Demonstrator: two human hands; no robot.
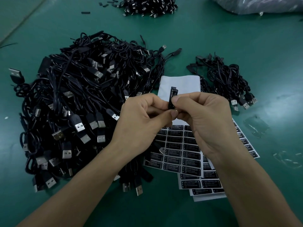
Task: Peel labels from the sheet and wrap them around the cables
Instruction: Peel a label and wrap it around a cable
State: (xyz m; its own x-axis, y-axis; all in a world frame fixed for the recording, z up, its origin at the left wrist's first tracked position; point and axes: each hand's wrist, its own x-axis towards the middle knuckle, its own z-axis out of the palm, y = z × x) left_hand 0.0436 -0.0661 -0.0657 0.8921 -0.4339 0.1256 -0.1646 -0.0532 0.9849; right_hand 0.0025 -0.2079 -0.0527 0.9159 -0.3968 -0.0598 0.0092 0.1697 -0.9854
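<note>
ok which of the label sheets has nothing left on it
The white sheet farthest from the person: its visible face is blank. The other sheets, nearer, carry rows of black labels.

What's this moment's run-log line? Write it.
step: wrapping | left hand: pinches labelled cable block | right hand: pinches same block | label sheets: under hands | cable pile: left

Dim, even overhead light, soft shadows; glare on the plastic bag (255, 4); wide-angle bending at edges.
</note>
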